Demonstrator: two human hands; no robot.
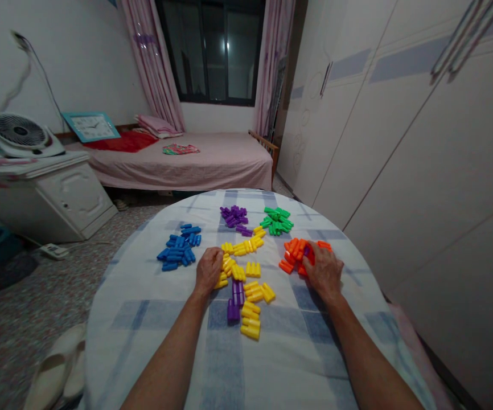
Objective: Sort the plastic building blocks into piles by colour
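Note:
My left hand [209,270] rests at the left edge of the yellow plastic building blocks [241,247], its fingers curled and closed. Whatever lies under its fingertips is hidden. On the right, my right hand [325,269] reaches over the pile of orange building blocks [288,256], thumb and fingers bent. A bit of a purple building block [307,250] shows between its fingers, against the orange ones. Several joined purple blocks [233,311] lie below the middle, beside more yellow blocks [250,327].
Blue blocks [180,248] form a pile at the left of the round table [169,364]; purple blocks [234,216] and green blocks [276,221] lie at the far side. Beyond stand a bed [212,165], a white cabinet [67,199] with a fan [22,134], and a wardrobe [421,171].

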